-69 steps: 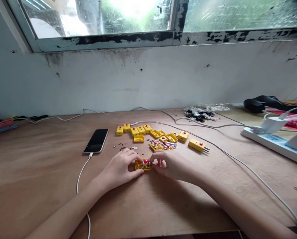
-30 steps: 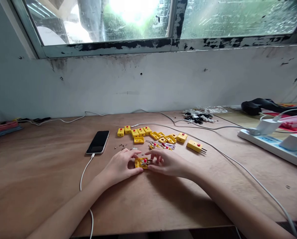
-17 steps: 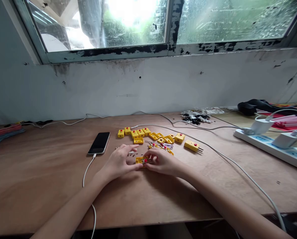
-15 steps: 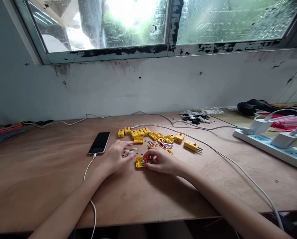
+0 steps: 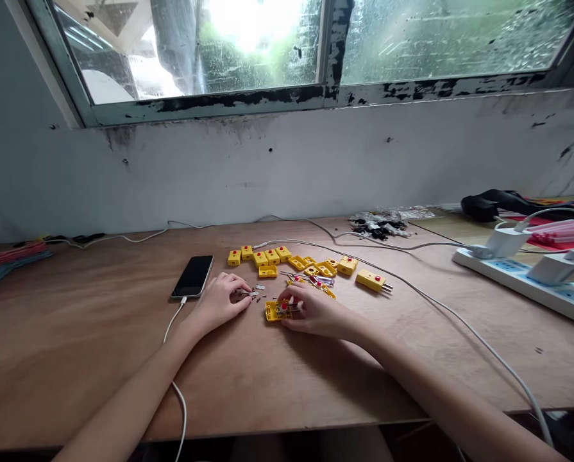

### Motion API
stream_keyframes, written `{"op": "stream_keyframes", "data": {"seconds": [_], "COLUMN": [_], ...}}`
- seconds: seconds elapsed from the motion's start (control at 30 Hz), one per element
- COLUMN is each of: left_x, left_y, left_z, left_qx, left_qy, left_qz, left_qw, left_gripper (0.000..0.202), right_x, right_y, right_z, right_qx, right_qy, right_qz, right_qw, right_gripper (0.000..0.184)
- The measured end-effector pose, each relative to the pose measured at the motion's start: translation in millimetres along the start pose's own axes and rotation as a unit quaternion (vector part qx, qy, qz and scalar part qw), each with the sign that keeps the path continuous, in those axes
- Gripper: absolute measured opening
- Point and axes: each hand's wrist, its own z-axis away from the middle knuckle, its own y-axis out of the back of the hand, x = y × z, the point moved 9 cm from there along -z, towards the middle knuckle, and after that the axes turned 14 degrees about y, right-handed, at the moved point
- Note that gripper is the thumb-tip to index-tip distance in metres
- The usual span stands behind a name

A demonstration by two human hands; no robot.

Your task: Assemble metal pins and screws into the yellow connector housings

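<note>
A small open yellow connector half (image 5: 276, 310) with a red dot lies on the wooden table (image 5: 75, 333). My right hand (image 5: 312, 310) rests beside it, fingertips closed on its right end. My left hand (image 5: 218, 299) lies to the left, fingers curled and pinching at tiny loose screws and metal bits (image 5: 253, 293). Behind them stands a row of several yellow connector blocks (image 5: 260, 256), some open halves (image 5: 321, 267) and one finished plug with prongs (image 5: 372, 280).
A black phone (image 5: 193, 276) on a white cable lies left of the parts. A long white cable (image 5: 440, 309) crosses the table to the right. A white power strip with chargers (image 5: 522, 269) sits far right. Small black parts (image 5: 381, 226) lie by the wall.
My left hand let go of the yellow connector half and moved left to the loose screws. My right hand stayed on the connector. The camera view drifted slightly.
</note>
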Motion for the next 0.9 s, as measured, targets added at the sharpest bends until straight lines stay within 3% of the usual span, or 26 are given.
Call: {"op": "stream_keyframes", "data": {"seconds": [0.47, 0.57, 0.63, 0.7, 0.77, 0.9], "left_x": [1.5, 0.7, 2.0, 9.0, 23.4, 56.2], "left_y": [-5.2, -4.8, -2.5, 0.9, 2.1, -8.9], "left_z": [-1.8, -2.5, -1.3, 3.1, 11.1, 29.9], "left_qx": [0.002, 0.001, 0.002, 0.005, -0.001, -0.057], "left_qy": [0.008, 0.007, 0.004, -0.010, -0.045, -0.118], "left_qz": [0.003, 0.015, 0.025, 0.039, 0.054, 0.069], "left_qw": [1.000, 1.000, 1.000, 0.999, 0.998, 0.989], "left_gripper": [0.016, 0.016, 0.017, 0.016, 0.014, 0.016], "right_x": [-8.0, -3.8, 2.1, 13.9, 31.2, 54.2], "right_y": [0.3, 15.4, 37.7, 63.4, 79.6, 71.3], "right_z": [1.8, 3.5, 6.1, 12.2, 19.6, 21.0], "right_qx": [-0.022, 0.012, 0.078, 0.162, 0.201, 0.126], "right_qy": [0.034, 0.030, 0.031, 0.013, -0.041, -0.095], "right_qz": [0.013, 0.002, 0.007, 0.029, 0.085, 0.142], "right_qw": [0.999, 0.999, 0.996, 0.986, 0.975, 0.977], "right_gripper": [0.040, 0.046, 0.038, 0.027, 0.023, 0.020]}}
